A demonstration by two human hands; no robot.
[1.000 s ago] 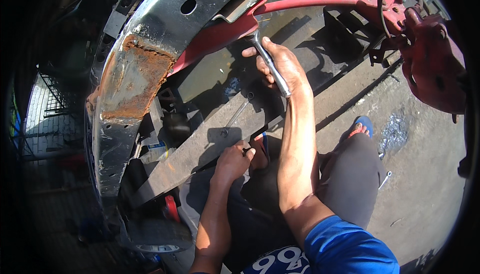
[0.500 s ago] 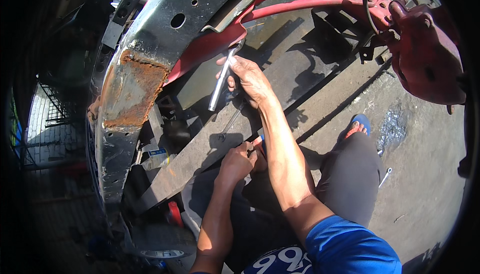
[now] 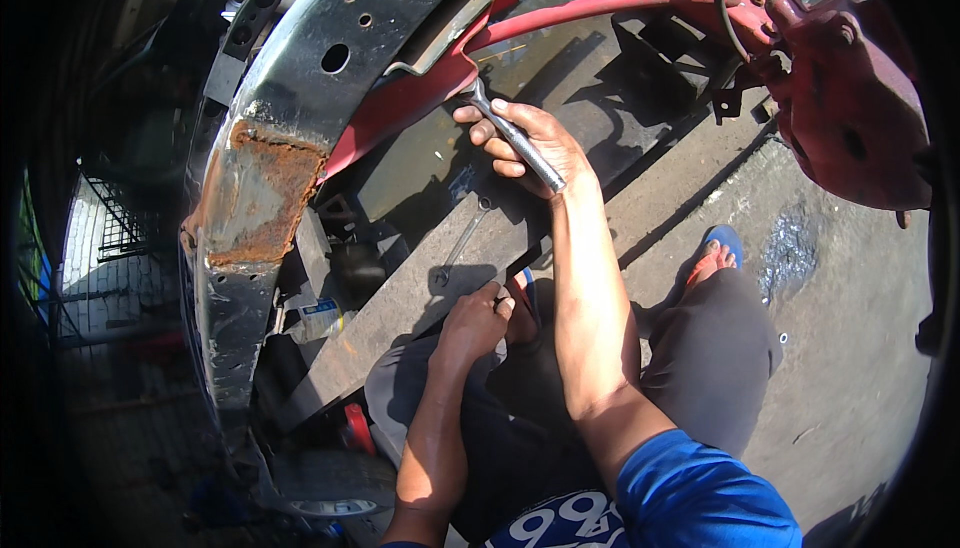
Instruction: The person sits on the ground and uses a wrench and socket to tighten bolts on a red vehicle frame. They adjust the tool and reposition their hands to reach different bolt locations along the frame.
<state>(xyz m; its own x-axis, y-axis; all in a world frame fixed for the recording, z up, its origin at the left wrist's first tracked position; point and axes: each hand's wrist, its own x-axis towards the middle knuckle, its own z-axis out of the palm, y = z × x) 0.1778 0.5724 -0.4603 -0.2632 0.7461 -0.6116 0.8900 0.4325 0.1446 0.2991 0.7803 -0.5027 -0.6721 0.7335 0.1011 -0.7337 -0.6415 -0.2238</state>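
My right hand (image 3: 552, 144) is wrapped around the handle of a chrome ratchet wrench (image 3: 518, 138). The ratchet's head sits at the lower edge of a red metal bracket (image 3: 405, 110), and whatever it is fitted on there is hidden. Its handle slopes down to the right, with the end near my wrist. Beside my bent leg, my left hand (image 3: 474, 326) is closed, fingers curled in; what lies in them, if anything, I cannot make out. Between both hands, a combination wrench (image 3: 462, 246) lies on a grey beam (image 3: 385, 308).
A curved black frame rail (image 3: 290, 78) with a rusty patch runs along the left. Red tubing (image 3: 600, 14) and a red metal part (image 3: 850, 118) stand at the upper right. The ring end of another wrench (image 3: 783, 338) shows on the concrete by my knee.
My right hand has swung the ratchet handle from pointing down-left to pointing down-right, its head staying at the bracket. My left hand has hardly moved. The view has shifted slightly.
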